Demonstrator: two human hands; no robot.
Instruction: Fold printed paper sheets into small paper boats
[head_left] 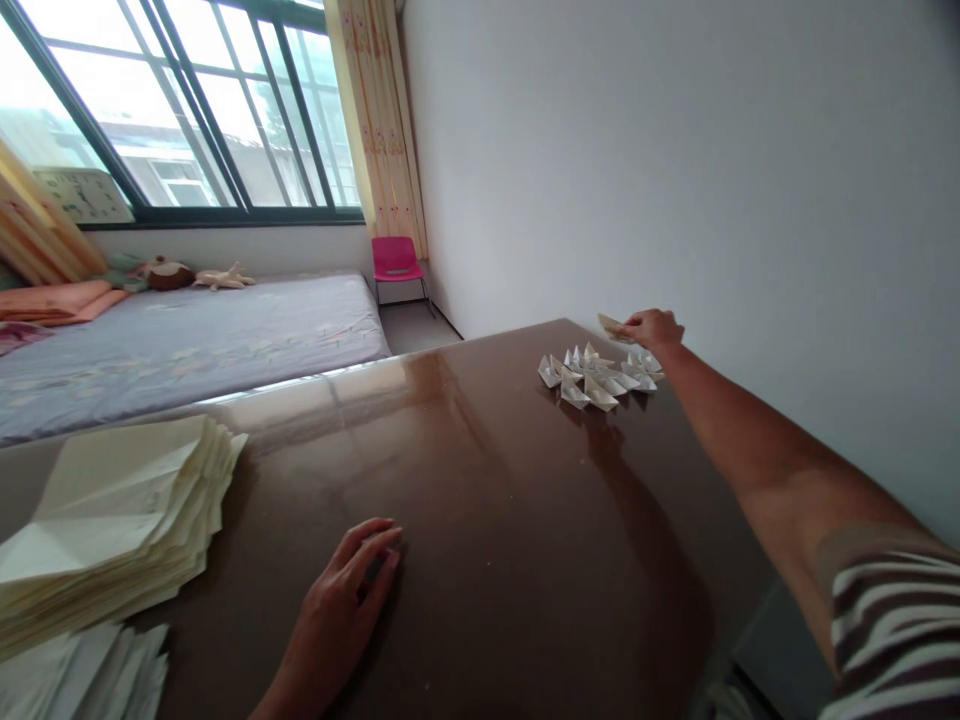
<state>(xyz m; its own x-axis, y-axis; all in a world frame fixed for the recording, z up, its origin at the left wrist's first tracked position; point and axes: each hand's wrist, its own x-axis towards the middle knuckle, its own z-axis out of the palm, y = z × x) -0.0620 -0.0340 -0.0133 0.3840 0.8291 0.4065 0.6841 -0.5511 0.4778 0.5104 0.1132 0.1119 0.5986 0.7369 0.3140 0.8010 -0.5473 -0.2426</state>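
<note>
1. Right hand [658, 328]: arm outstretched, fingers pinched narrow on a folded paper piece [615, 327]. The piece projects leftward from the fingertips. Whether it is a complete boat cannot be told at this scale.
2. Hold: only an end of the piece is covered by the fingers. Judged reason: a light end grip avoids flattening the creases.
3. Paper boats [600, 393]: grouped closely on the glossy brown surface [480, 560], just below and nearer the wearer than the right fingers. Most sit upright, peaks up. Whether the held piece touches any of them is unclear. Close grouping near the far end probably leaves the stretch between the two hands free for handwork.
4. Left hand [337, 600]: palm down on the surface, well apart from the boats. Fingers loosely curved, a modest gap beside the thumb; nothing seen in them. The pose reads as support for the long right-hand reach.
5. Cream paper stack [127, 490]: left of the left fingers, sheets creased and edges uneven. A whiter paper stack [82, 675] lies nearer the wearer. Both seem set within easy left-hand reach.
</note>
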